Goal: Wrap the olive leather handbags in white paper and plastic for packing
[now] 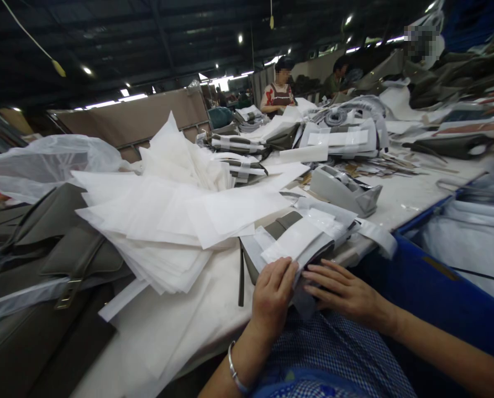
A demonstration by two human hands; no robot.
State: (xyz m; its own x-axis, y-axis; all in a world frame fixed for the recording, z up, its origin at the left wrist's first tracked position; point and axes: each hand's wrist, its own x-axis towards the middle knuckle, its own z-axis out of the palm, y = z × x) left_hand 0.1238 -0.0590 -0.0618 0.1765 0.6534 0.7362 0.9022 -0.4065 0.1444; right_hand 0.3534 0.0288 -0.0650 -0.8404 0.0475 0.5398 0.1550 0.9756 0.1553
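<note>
A flat olive-grey bag piece (282,224), partly covered by strips of white paper (297,239), lies at the near edge of the table. My left hand (274,296) is closed over its near side, fingertips on the paper and the thumb mostly hidden. Against the near right side rests my right hand (348,293), with its fingers stretched out and slightly apart. Thin clear plastic (305,304) hangs below the edge between both hands. A dark narrow strap (241,273) hangs at the left of the piece.
Stacked white paper sheets (176,215) fan out to the left, beside large olive-grey bags (77,254). A grey tape dispenser (338,188) stands behind the piece. On the right is a blue bin (433,276) with plastic-wrapped items. Other people (278,97) work across the table.
</note>
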